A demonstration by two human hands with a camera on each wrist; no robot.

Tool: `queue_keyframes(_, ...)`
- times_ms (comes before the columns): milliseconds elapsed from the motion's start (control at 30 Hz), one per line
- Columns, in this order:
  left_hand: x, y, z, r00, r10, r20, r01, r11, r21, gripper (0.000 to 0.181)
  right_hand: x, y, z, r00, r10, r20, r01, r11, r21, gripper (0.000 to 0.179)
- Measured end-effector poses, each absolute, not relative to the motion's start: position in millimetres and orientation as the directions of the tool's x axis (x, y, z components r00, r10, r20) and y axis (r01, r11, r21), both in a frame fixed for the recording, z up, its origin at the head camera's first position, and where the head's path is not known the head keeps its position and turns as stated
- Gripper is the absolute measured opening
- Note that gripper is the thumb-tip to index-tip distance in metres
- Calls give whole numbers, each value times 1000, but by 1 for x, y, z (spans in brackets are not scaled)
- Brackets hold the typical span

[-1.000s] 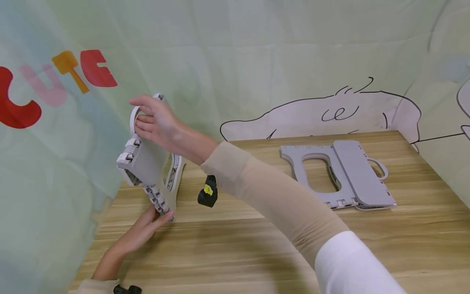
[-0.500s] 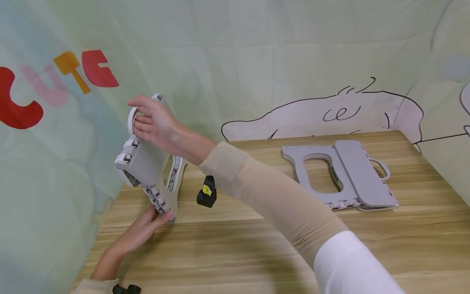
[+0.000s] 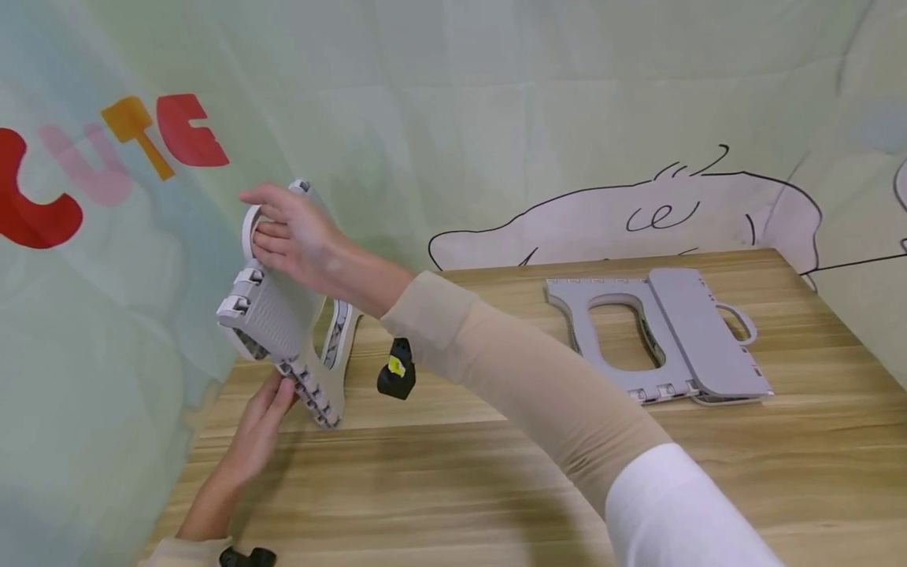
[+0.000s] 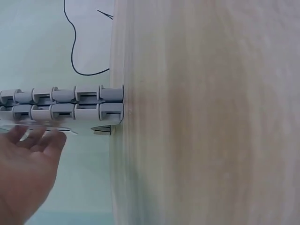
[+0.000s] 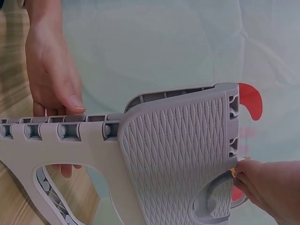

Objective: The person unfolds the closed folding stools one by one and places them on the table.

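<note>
A grey plastic folding step stool [image 3: 286,311] stands on edge at the table's left, partly folded, its panels angled at the hinges. My right hand [image 3: 294,236] grips its loop handle [image 3: 249,228] at the top, fingers through the loop; in the right wrist view that hand [image 5: 272,187] comes in from the right. My left hand [image 3: 258,425] is at the lower hinged edge, thumb beside the hinges and fingers partly hidden behind the panel. In the left wrist view, the left hand's fingers [image 4: 51,140] are loosely bent close by the row of hinges [image 4: 61,105].
A second grey folding stool [image 3: 634,339] lies folded flat on the wooden table [image 3: 453,488] at right, its loop handle pointing right. A printed cloth backdrop [image 3: 453,134] rises behind and left of the table. Black wrist cameras [image 3: 397,368] hang from both sleeves.
My left hand has shifted up and left along the hinged edge, its thumb leaving the lower front corner. The right hand still grips the handle; the stool has barely moved.
</note>
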State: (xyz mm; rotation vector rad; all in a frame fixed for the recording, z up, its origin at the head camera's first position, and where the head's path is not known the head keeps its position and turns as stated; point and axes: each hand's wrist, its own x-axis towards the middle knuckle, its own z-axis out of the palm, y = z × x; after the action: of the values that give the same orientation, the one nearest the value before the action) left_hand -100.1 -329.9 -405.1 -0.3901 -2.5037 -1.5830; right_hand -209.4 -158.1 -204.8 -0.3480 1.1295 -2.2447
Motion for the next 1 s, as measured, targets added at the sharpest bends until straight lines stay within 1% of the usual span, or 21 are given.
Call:
queue_keyframes(133,-101,-329,-407,-943,134,305,334,369,868,49,-209,-158,-205,-787,-616,-33,393,-460,-796,45)
queue_keyframes(367,-105,-328,-412,-927,97,363,373,347,860,45,-209,-158,-205,-791,-610,-29,391,-469,-792,45)
queue_keyframes(467,-105,-328,-413,-926,90,368,376,327,867,42,-209,-158,-205,-792,-609,-35,397,-471,-787,47)
queue_keyframes(633,-104,-329,-414,-927,83,366,372,333,867,41,-210,-156,-207,-798,-601,-39,405,-487,-774,46)
queue_keyframes(833,-104,-328,-415,-930,75,361,364,338,868,42,-215,-146,-213,-838,-541,-66,401,-530,-748,41)
queue_keyframes(1000,-105,-329,-416,-927,77,367,371,321,871,42,-221,-136,-223,-900,-432,-57,310,-543,-780,35)
